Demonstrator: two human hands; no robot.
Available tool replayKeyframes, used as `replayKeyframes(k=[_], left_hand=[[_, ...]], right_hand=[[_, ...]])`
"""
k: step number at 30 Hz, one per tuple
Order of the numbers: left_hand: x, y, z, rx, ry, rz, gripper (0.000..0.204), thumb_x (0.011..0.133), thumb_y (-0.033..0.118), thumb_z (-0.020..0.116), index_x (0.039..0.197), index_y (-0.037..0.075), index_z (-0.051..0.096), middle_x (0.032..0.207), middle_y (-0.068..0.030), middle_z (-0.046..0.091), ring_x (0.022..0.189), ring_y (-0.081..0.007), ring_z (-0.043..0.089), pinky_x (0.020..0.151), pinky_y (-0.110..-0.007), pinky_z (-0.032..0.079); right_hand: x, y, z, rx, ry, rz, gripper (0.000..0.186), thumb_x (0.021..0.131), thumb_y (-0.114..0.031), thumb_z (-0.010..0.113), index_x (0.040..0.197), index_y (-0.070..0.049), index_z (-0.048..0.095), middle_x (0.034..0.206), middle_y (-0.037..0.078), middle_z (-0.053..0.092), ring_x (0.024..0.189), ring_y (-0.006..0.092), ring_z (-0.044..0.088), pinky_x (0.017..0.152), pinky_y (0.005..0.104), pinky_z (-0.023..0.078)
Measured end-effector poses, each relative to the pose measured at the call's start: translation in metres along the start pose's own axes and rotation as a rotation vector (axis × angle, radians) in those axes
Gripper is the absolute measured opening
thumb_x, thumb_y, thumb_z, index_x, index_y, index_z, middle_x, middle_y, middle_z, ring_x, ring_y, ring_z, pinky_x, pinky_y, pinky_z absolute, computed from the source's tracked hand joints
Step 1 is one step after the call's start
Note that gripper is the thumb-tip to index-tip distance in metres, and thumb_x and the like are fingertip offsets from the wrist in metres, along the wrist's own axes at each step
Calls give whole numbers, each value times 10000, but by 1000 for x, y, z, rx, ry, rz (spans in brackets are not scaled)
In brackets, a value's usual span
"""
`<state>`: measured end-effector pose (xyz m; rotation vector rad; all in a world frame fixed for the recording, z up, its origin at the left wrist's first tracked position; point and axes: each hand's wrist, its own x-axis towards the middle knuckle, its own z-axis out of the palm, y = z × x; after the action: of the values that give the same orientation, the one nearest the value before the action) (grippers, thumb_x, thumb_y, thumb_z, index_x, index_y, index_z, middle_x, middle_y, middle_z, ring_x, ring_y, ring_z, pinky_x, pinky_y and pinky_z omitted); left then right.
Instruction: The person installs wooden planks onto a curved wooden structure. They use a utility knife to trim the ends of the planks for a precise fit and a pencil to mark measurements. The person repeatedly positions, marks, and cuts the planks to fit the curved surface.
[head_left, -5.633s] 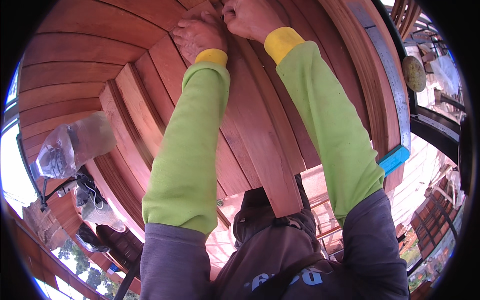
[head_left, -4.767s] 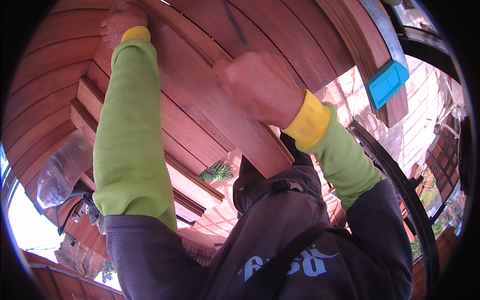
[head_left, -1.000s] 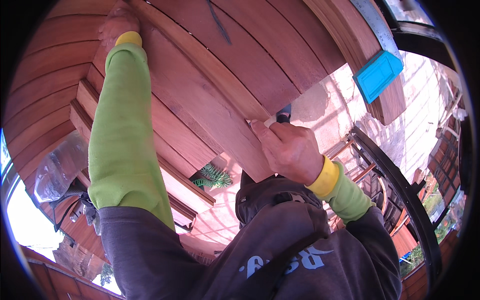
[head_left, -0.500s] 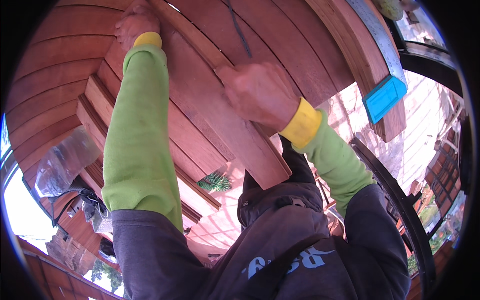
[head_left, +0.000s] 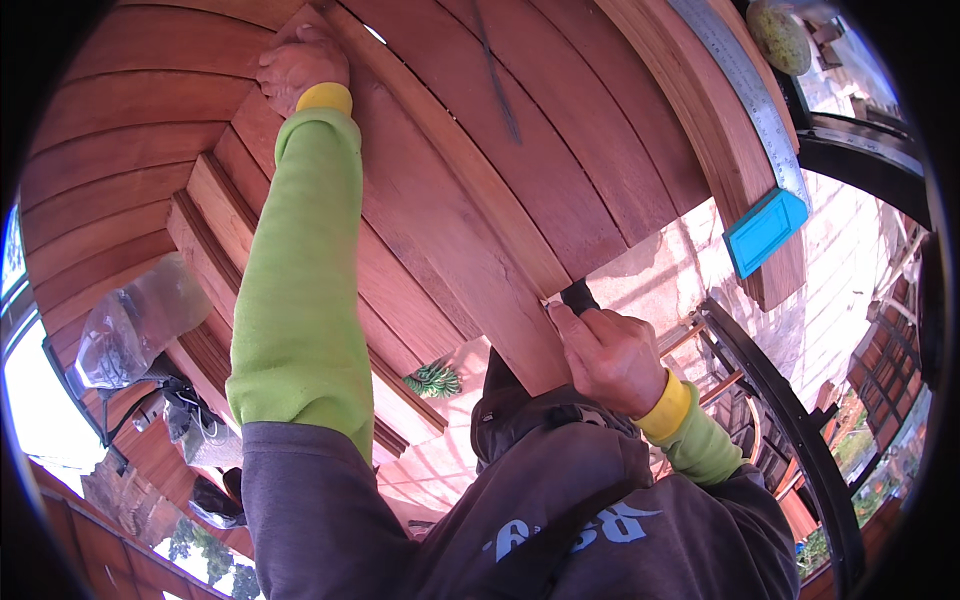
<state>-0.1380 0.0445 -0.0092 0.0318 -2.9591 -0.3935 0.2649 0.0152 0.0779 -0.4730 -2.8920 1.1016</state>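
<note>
A reddish-brown wooden board (head_left: 430, 215) runs slantwise across planks of similar wood, its near end jutting toward my body. At its far end my left hand (head_left: 303, 70) presses down with curled fingers, gripping the board. My right hand (head_left: 612, 362) is closed beside the near end, its fingers drawn together by the board's right edge. Whatever it pinches, if anything, is hidden. Along that right edge lies a narrower wooden strip (head_left: 470, 165). A thin dark rod-like piece (head_left: 495, 75) rests on the planks farther right.
To the right, a thick wooden beam (head_left: 700, 110) carries a metal ruler (head_left: 740, 75) and a blue-handled square (head_left: 766, 232). Grooved wooden pieces (head_left: 210, 245) lie left of my arm. A clear plastic bag (head_left: 140, 315), a green coiled bundle (head_left: 434, 379) and a black curved frame (head_left: 790, 410) are also around.
My right hand has travelled along the board's right edge toward me, from mid-length to the near end. My left hand stays on the far end. The view has shifted slightly.
</note>
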Motion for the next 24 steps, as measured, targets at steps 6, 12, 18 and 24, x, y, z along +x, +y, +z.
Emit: replayKeyframes(k=[6,12,18,24], left_hand=[[-3,2,-2,-9,8,7,602,874,468,518,1140,-69,458,1164,-215,535,1090,-320,556,906,-394,473],[-3,2,-4,-38,-11,-27,582,866,457,531,1128,-59,462,1151,-208,535,1094,-318,549,903,-390,474],[-5,4,-10,-45,-34,5,563,857,441,543,1115,-53,466,1147,-198,522,1104,-311,532,901,-404,465],[-3,0,-3,-48,-9,-12,599,849,470,537,1123,-57,461,1151,-201,524,1092,-325,537,904,-418,457]], right_hand=[[111,5,0,-79,28,3,257,772,-97,590,1022,-49,631,712,156,605,613,346,617,541,435,489],[266,2,-16,-118,94,-65,140,757,-115,567,779,-9,656,749,219,632,739,387,628,672,468,504],[347,10,-23,19,249,-77,285,772,-257,658,828,20,692,880,265,651,890,409,640,766,473,515],[370,8,-27,-24,108,-27,278,769,-250,666,868,8,700,908,260,654,910,403,641,783,468,515]])
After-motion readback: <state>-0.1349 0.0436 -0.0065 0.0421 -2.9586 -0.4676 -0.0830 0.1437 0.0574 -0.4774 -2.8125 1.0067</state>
